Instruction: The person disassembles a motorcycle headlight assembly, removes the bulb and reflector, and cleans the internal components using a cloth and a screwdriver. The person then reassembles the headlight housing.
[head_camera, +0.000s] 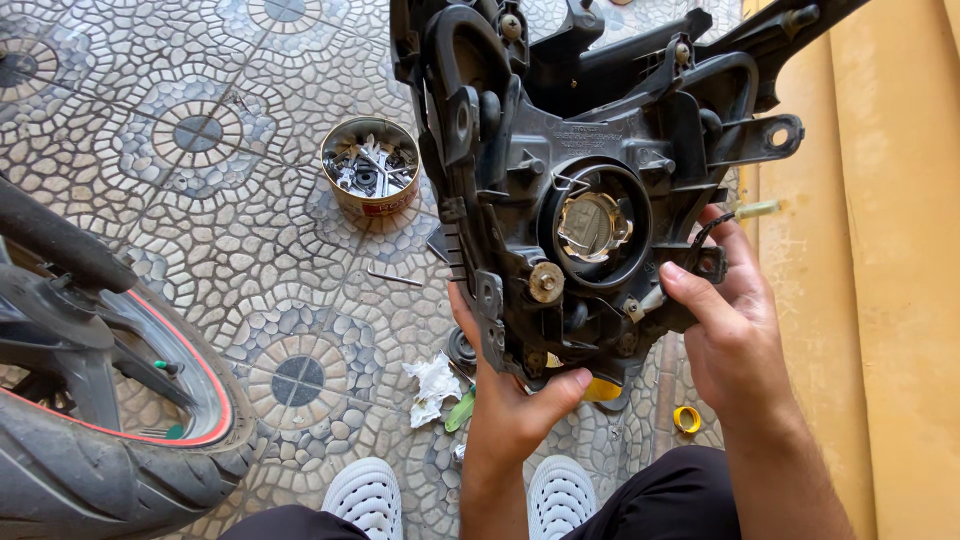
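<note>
We look down on a floor of grey patterned paving with round cobble motifs, and a yellow wall runs along the right edge. We hold a black plastic headlight housing above the floor, its back side turned to us, with a round opening in the middle where a shiny metal bulb socket shows. Our left hand grips the lower edge of the housing, the thumb pressed on its bottom rim and the fingers closed behind it. Our right hand holds the right lower side, thumb on the rim of the opening, fingers wrapped around the back. Under the housing, on the floor, lie a crumpled white rag, a green piece and a small yellow ring. Farther, near the top middle of the floor, stands a round tin full of metal parts, and a thin metal key lies just below it. At the left edge we see a motorcycle wheel with a red rim stripe. Our white shoes are at the bottom edge.
</note>
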